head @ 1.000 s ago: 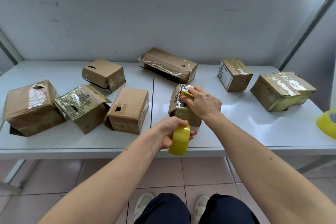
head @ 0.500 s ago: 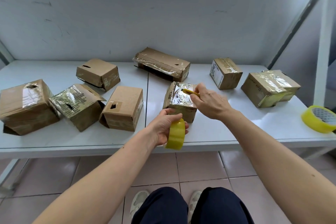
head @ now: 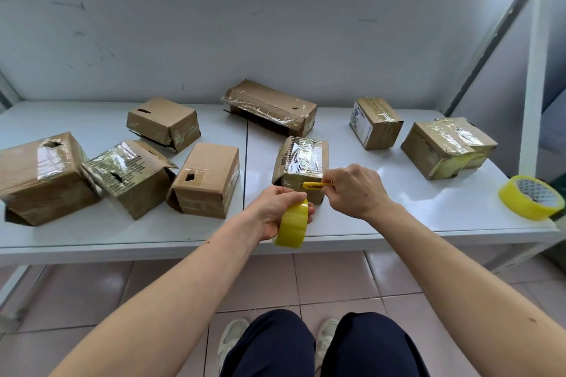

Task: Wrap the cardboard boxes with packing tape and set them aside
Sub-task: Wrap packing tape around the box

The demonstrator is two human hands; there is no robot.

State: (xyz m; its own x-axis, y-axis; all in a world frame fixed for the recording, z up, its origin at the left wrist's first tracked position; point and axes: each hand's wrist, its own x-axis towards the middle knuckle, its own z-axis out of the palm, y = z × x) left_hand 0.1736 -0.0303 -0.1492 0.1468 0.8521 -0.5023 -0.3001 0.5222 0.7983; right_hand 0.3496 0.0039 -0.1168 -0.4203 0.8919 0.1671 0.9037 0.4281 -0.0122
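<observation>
Near the centre of the frame a small box, its top glossy with tape, stood on the white worktop close to the front edge. The left hand sat just below and left of it, fingers curled round a yellow tape roll held on edge at the worktop's front rim. The right hand lay just right of the box, fingers closed on a yellow cutter whose tip pointed left against the box's near face, just above the roll. Whether a strip of tape ran from the roll to the box could not be told. Left of centre stood a plain box with a torn slot, and beside it a tilted box with a shiny taped top, touching a large box at the left edge of the frame. Behind these lay another box with a slot. A long flat box wrapped in tape lay above centre, near the back wall. To the right were a small labelled box and, farther right, a taped box with yellowish tape on its near corner. A second roll lay flat at the right edge of the worktop, well apart from both hands. Dark trousers and pale shoes showed at the bottom over the tiled floor.
</observation>
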